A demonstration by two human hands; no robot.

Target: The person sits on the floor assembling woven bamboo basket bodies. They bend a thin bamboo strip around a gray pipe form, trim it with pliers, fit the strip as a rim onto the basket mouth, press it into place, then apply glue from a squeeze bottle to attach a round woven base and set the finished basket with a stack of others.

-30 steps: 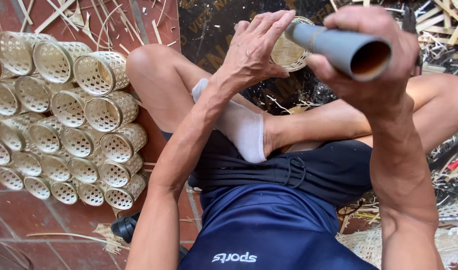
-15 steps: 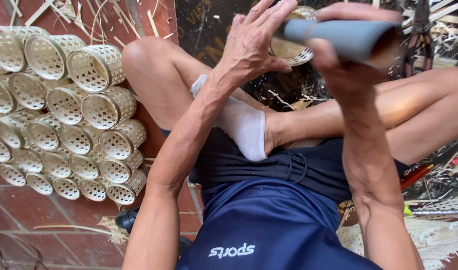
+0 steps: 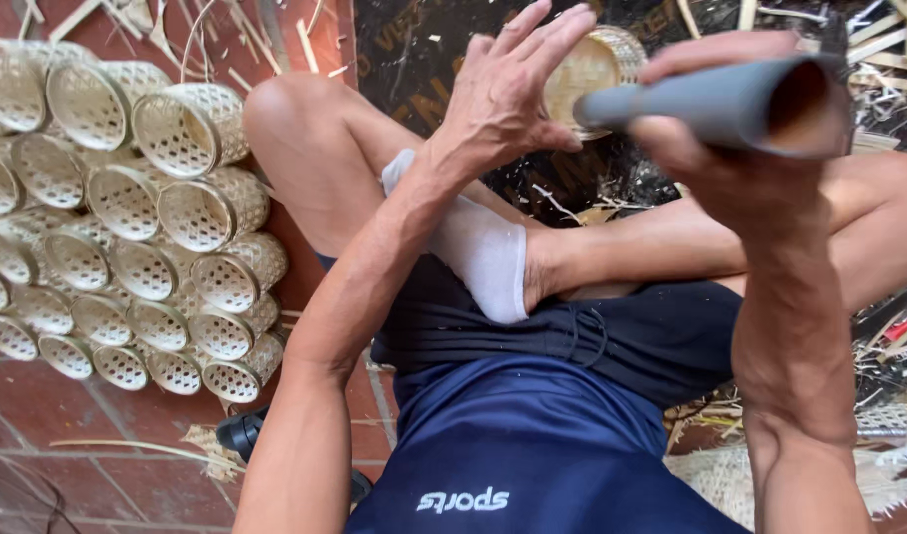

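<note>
Here the right hand (image 3: pixel 721 148) is wrapped tight round a grey tube (image 3: pixel 711 99), fingers over the top and thumb underneath, so most of the tube's middle is covered and only its narrow end and its open brownish mouth show. The left hand (image 3: pixel 508 94) is spread wide, fingers fanned upward, its palm against a small woven basket (image 3: pixel 592 64); the hand hides most of the basket, so whether it grips or merely steadies it cannot be told. The tube's narrow end lies just beside the basket, though the contact itself is hard to make out. Below, a foot in a white sock (image 3: pixel 483 247) rests across the lap, over dark shorts. To the left a stack of finished woven baskets (image 3: pixel 127 218) lies on its side on the red tile floor (image 3: pixel 97 455), cut off by the picture's edge. Bamboo strips (image 3: pixel 869 40) at upper right are a blurred tangle
</note>
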